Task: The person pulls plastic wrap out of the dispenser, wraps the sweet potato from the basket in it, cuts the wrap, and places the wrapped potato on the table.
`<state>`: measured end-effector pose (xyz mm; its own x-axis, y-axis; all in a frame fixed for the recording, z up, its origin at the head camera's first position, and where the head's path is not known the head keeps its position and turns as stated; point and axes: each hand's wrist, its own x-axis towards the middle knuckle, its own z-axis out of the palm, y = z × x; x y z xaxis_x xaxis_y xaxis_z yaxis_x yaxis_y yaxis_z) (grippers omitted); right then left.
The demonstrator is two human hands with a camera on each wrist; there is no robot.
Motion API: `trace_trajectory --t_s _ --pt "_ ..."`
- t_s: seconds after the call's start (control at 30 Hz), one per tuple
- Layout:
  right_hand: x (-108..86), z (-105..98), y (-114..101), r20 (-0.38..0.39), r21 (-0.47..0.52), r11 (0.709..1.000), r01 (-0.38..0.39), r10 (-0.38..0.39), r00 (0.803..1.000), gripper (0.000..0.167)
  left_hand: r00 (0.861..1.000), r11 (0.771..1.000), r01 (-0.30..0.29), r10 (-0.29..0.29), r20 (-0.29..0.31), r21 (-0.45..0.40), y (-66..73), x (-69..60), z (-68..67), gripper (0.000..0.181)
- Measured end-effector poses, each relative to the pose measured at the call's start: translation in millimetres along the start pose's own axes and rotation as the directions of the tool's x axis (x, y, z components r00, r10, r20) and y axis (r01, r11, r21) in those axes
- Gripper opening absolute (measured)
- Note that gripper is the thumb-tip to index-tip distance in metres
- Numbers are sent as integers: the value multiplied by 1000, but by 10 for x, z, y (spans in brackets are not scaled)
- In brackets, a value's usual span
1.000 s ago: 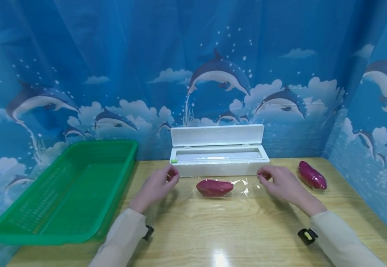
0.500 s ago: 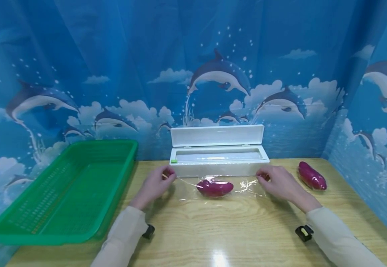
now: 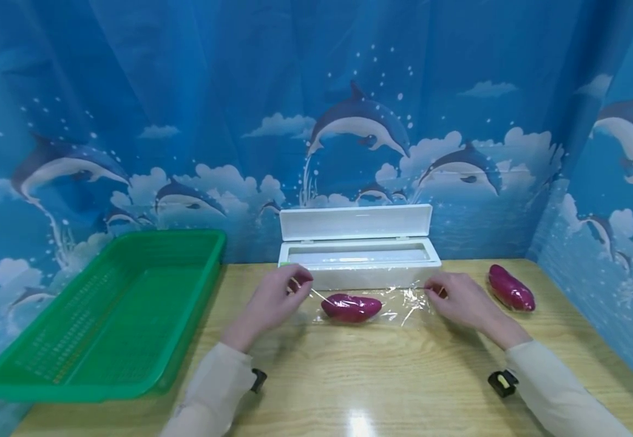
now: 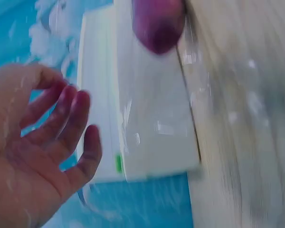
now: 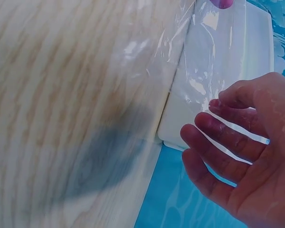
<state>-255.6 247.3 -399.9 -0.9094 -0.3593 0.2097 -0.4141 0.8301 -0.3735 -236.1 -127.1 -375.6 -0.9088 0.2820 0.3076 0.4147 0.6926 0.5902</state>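
Note:
A purple sweet potato [image 3: 351, 308] lies on the table in front of a white cling-film box, under clear cling film [image 3: 406, 303]. My left hand [image 3: 277, 297] pinches the film's left edge between thumb and forefinger, a little left of the sweet potato. At the right end, my right hand [image 3: 460, 298] pinches the film too. The other fingers of the left hand [image 4: 42, 137] are loosely bent in the left wrist view. Wrinkled film [image 5: 199, 61] runs from the right fingertips in the right wrist view. How much film wraps beneath the sweet potato cannot be seen.
The white box [image 3: 371, 278] stands with its lid [image 3: 355, 223] raised against the dolphin-print curtain [image 3: 240, 91]. A second sweet potato [image 3: 510, 288], shiny as if wrapped, lies at the right. A green basket [image 3: 215, 255] sits at the left.
My left hand first shifts slightly left, then moves right toward the sweet potato, carrying the film's left edge inward. The right hand moves slightly. The film now looks more wrinkled.

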Motion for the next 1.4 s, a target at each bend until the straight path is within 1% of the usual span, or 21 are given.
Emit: trace_trajectory --t_s 0.03,0.07,0.13,0.23,0.3,0.33,0.4,0.47,0.53,0.57,0.63,0.7,0.77,0.9,1.0,1.1,1.2,1.23,1.33,1.4 --pt "-2 -6 7 2 2 1000 -5 5 1000 17 998 999 -38 37 51 16 53 -5 37 18" --pt "-5 -14 12 5 2 1000 -10 10 1000 18 993 997 -66 62 96 41 101 -10 78 20" --pt "-12 -27 22 -4 -10 1000 -14 14 1000 19 982 986 -117 98 159 115 166 -15 167 26" --pt "-45 -44 4 -36 -42 999 -16 15 999 20 968 961 -162 111 225 223 213 -23 293 35" --pt "-73 -42 -50 -78 -75 997 11 -17 997 18 960 944 -181 109 257 276 215 -27 360 43" --pt "-83 -30 -90 -100 -83 995 46 -54 994 18 957 940 -181 100 271 290 214 -30 384 46" --pt "-89 14 -203 -130 -99 986 136 -148 980 16 955 934 -175 83 285 313 207 -36 417 52" --pt "-74 79 -337 -138 -102 964 245 -258 956 16 955 930 -171 75 288 325 193 -36 439 55" --pt "-44 150 -470 -120 -104 936 337 -348 930 22 956 930 -162 64 288 329 180 -32 455 57" --pt "-26 181 -530 -102 -108 927 360 -370 923 26 956 931 -160 63 286 329 170 -27 466 57" --pt "16 236 -626 -65 -113 916 384 -393 917 35 957 932 -160 65 283 325 150 -10 484 57" --pt "66 281 -687 -23 -113 918 380 -384 923 44 957 936 -158 66 282 315 134 9 496 58" --pt "117 323 -714 17 -110 926 361 -361 932 50 957 938 -163 74 281 306 113 26 504 58" --pt "201 401 -713 66 -98 942 322 -316 946 56 953 949 -156 71 294 275 89 44 501 62" --pt "238 445 -695 71 -71 950 304 -299 952 53 950 960 -144 67 305 239 71 48 500 66" --pt "260 471 -672 69 -8 960 281 -280 957 50 952 970 -134 69 299 202 54 53 507 68" --pt "278 482 -643 78 78 969 236 -242 967 44 959 978 -126 76 275 168 36 65 526 67" --pt "283 482 -635 80 103 969 225 -234 969 41 961 982 -110 67 267 152 34 69 531 68" --pt "297 476 -606 80 138 970 202 -214 974 29 972 991 -74 47 232 109 24 90 560 64" --pt "308 472 -591 74 140 968 210 -222 972 24 977 994 -51 30 213 93 23 103 578 60"
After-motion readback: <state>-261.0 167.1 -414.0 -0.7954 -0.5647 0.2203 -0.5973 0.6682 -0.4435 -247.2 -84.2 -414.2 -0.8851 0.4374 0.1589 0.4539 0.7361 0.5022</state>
